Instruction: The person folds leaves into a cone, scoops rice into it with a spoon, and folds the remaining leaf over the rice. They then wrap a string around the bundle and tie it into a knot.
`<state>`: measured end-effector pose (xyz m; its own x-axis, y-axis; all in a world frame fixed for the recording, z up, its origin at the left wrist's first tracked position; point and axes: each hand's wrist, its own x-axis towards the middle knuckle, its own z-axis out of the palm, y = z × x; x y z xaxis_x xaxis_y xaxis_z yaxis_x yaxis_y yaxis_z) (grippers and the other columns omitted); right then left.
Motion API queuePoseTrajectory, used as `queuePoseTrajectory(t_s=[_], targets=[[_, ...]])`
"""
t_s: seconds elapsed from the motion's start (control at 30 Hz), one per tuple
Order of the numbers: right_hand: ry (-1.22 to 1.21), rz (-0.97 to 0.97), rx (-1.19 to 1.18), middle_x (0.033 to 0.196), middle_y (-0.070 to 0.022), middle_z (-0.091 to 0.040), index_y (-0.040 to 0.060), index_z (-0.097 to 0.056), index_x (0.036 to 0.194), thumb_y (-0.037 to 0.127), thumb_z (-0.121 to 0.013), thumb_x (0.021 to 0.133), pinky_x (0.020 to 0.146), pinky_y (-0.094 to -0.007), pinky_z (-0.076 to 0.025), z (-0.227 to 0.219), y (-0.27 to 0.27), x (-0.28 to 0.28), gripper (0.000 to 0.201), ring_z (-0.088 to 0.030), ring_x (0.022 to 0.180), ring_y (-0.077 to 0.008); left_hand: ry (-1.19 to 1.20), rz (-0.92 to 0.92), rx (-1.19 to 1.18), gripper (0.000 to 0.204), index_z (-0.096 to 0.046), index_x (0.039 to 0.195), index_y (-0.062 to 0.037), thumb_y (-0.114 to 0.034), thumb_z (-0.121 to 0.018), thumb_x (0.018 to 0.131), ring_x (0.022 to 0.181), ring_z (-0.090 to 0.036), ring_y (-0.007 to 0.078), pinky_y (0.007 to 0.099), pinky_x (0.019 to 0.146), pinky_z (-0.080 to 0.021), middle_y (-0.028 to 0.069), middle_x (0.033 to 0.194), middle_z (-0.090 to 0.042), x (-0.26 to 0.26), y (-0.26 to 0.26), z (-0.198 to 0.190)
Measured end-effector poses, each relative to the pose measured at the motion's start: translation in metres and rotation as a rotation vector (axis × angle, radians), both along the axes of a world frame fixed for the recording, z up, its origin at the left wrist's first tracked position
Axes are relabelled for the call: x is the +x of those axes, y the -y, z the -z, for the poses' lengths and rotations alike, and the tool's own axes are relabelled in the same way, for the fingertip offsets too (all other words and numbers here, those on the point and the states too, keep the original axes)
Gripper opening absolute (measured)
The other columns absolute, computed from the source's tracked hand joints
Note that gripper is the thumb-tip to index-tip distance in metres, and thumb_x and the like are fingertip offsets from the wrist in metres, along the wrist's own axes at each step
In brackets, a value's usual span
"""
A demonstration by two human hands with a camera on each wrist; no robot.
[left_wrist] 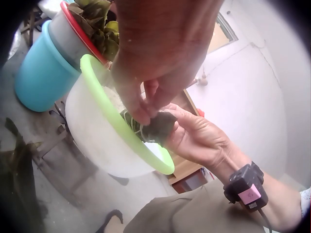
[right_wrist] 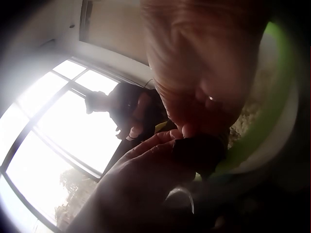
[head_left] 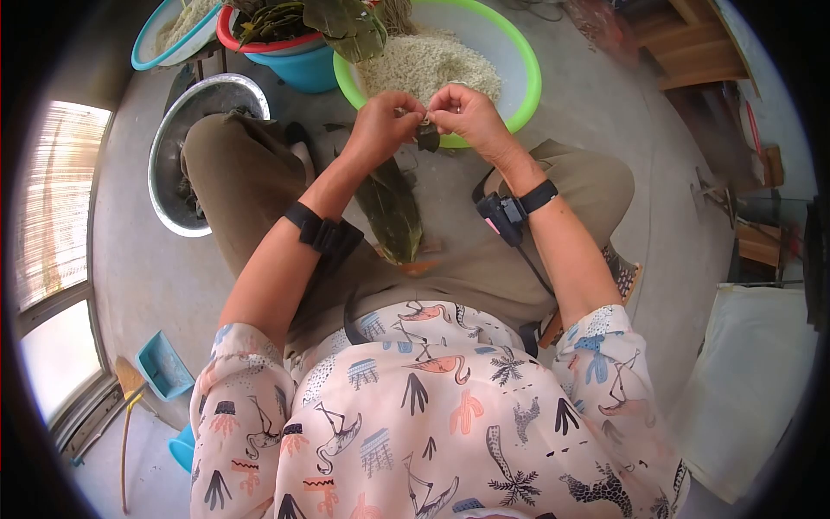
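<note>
A small dark green leaf bundle (head_left: 428, 137) hangs at the fingertips of both hands, just in front of the green-rimmed basin. Pale string circles the bundle (left_wrist: 160, 127) in the left wrist view. My left hand (head_left: 387, 130) pinches at the string side with thumb and fingers. From the other side my right hand (head_left: 474, 121) grips it, fingers curled and fingertips nearly meeting the left ones. Backlight darkens the bundle (right_wrist: 199, 153) in the right wrist view; the exact hold on the string is hidden. A long leaf (head_left: 389, 212) lies between the legs.
White grain (head_left: 428, 65) fills part of the green-rimmed basin (head_left: 531, 73) beyond the hands. Leaves (head_left: 275, 22) stand in a red-rimmed tub above a blue bucket (head_left: 304, 71). To the left are a metal basin (head_left: 164, 203) and a blue dustpan (head_left: 164, 365).
</note>
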<state>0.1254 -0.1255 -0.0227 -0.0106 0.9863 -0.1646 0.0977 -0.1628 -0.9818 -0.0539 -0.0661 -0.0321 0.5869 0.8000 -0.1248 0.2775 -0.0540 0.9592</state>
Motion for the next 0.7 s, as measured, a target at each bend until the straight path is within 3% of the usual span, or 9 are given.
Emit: queuePoseTrajectory(t_s=[0.07, 0.13, 0.17, 0.23, 0.43, 0.5, 0.57, 0.7], targets=[[0.092, 0.008, 0.079, 0.081, 0.0032, -0.059, 0.0050, -0.061, 0.090, 0.008, -0.066, 0.086, 0.065, -0.0211, -0.047, -0.001, 0.002, -0.004, 0.007, -0.055, 0.069, -0.0054, -0.022, -0.003, -0.009, 0.015, -0.065, 0.094, -0.0011, -0.013, -0.064, 0.086, 0.062, -0.057, 0.0068, 0.0227, 0.057, -0.046, 0.0015, 0.073, -0.063, 0.001, -0.002, 0.002], [0.391, 0.013, 0.313, 0.080, 0.0025, -0.058, 0.0044, -0.060, 0.089, 0.005, -0.065, 0.084, 0.065, -0.0230, -0.047, -0.002, 0.004, -0.007, 0.007, -0.055, 0.070, -0.0064, -0.017, -0.009, -0.014, 0.016, -0.065, 0.094, -0.0010, -0.014, -0.064, 0.086, 0.061, -0.057, 0.0068, 0.0229, 0.056, -0.046, 0.0013, 0.072, -0.062, 0.001, -0.003, 0.003], [0.390, 0.012, 0.313, 0.080, 0.0025, -0.058, 0.0044, -0.060, 0.089, 0.005, -0.065, 0.084, 0.065, -0.0230, -0.047, -0.003, 0.004, -0.009, 0.007, -0.055, 0.070, -0.0064, -0.014, -0.014, -0.019, 0.016, -0.065, 0.094, -0.0008, -0.015, -0.064, 0.086, 0.061, -0.057, 0.0069, 0.0231, 0.056, -0.045, 0.0011, 0.071, -0.062, 0.001, -0.003, 0.004], [0.541, 0.025, 0.461, 0.080, -0.0016, -0.058, 0.0042, -0.059, 0.088, 0.002, -0.064, 0.081, 0.065, -0.0265, -0.047, -0.007, 0.004, -0.011, 0.009, -0.057, 0.072, -0.0120, -0.024, -0.007, -0.025, 0.017, -0.065, 0.095, -0.0010, -0.015, -0.065, 0.086, 0.059, -0.055, 0.0067, 0.0229, 0.054, -0.044, 0.0006, 0.070, -0.061, 0.001, -0.003, 0.002], [0.603, 0.023, 0.563, 0.082, -0.0069, -0.056, 0.0045, -0.059, 0.085, 0.000, -0.063, 0.079, 0.067, -0.0311, -0.047, -0.005, 0.002, -0.013, 0.009, -0.058, 0.074, -0.0228, -0.032, 0.023, -0.005, 0.017, -0.067, 0.094, -0.0029, -0.017, -0.066, 0.086, 0.056, -0.049, 0.0053, 0.0217, 0.050, -0.039, -0.0023, 0.068, -0.057, 0.001, -0.009, 0.007], [0.593, 0.041, 0.560, 0.082, -0.0069, -0.056, 0.0045, -0.059, 0.085, -0.001, -0.064, 0.079, 0.067, -0.0312, -0.047, -0.005, 0.004, -0.015, 0.010, -0.058, 0.074, -0.0226, -0.027, 0.031, 0.006, 0.016, -0.067, 0.095, -0.0039, -0.018, -0.066, 0.086, 0.055, -0.048, 0.0049, 0.0212, 0.049, -0.038, -0.0033, 0.068, -0.057, 0.001, -0.010, 0.010], [0.583, 0.060, 0.559, 0.081, -0.0069, -0.056, 0.0045, -0.059, 0.085, -0.001, -0.064, 0.078, 0.067, -0.0312, -0.047, -0.005, 0.003, -0.016, 0.010, -0.058, 0.074, -0.0224, 0.040, 0.027, -0.083, 0.017, -0.070, 0.088, -0.0021, -0.018, -0.069, 0.081, 0.061, -0.055, 0.0071, 0.0250, 0.054, -0.046, 0.0008, 0.071, -0.064, 0.000, -0.013, 0.015], [0.571, 0.093, 0.535, 0.081, -0.0059, -0.057, 0.0036, -0.060, 0.086, 0.001, -0.067, 0.080, 0.067, -0.0292, -0.048, -0.003, 0.004, -0.015, 0.010, -0.058, 0.074, -0.0184, 0.072, 0.044, -0.166, 0.016, -0.069, 0.087, -0.0041, -0.019, -0.070, 0.082, 0.059, -0.053, 0.0059, 0.0231, 0.052, -0.043, -0.0016, 0.070, -0.062, 0.000, -0.015, 0.016]])
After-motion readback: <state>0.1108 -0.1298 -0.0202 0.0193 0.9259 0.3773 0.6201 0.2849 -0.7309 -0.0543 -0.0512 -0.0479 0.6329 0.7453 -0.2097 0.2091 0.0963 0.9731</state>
